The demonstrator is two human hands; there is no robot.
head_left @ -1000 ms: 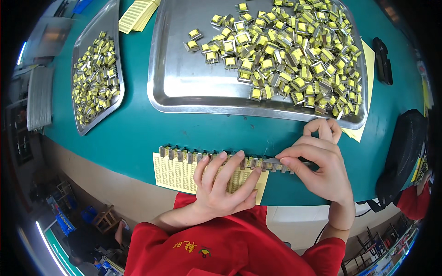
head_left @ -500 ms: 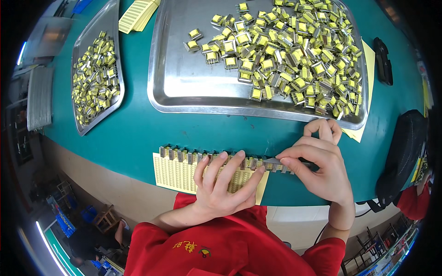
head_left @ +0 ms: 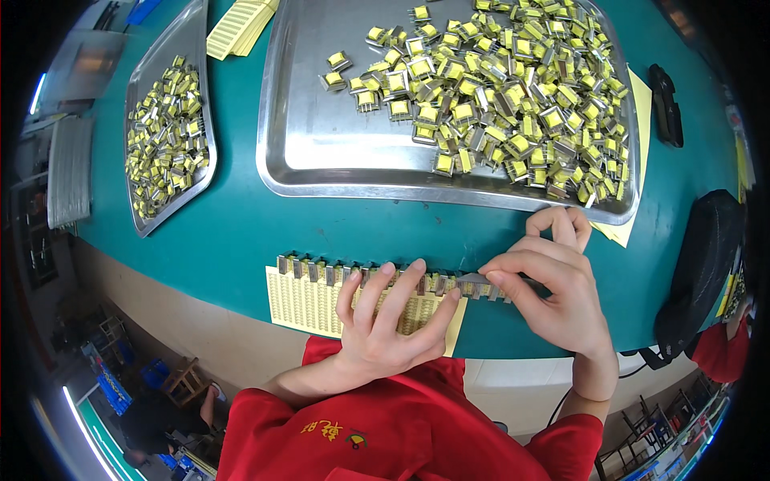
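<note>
A row of small transformers (head_left: 314, 270) with yellow windings and grey cores lies along the far edge of a yellow label sheet (head_left: 303, 307). My left hand (head_left: 391, 330) rests over the row with its fingers spread, the fingertips touching the parts. At the row's right end, my right hand (head_left: 563, 298) pinches a thin, pointed grey metal tool (head_left: 473, 278) between thumb and forefinger. Its tip points left and lies against the transformers there. Most of the tool is hidden by my fingers, so its exact kind does not show.
Beyond the row, a large metal tray (head_left: 337, 172) holds a heap of loose transformers (head_left: 497, 96). A smaller tray (head_left: 210, 156) with more stands at the left. Between them lie yellow label sheets (head_left: 241, 28). At the right are a black case (head_left: 702, 268) and a small black object (head_left: 666, 104).
My right hand and the tool have shifted very slightly left along the row. My left hand stays in place.
</note>
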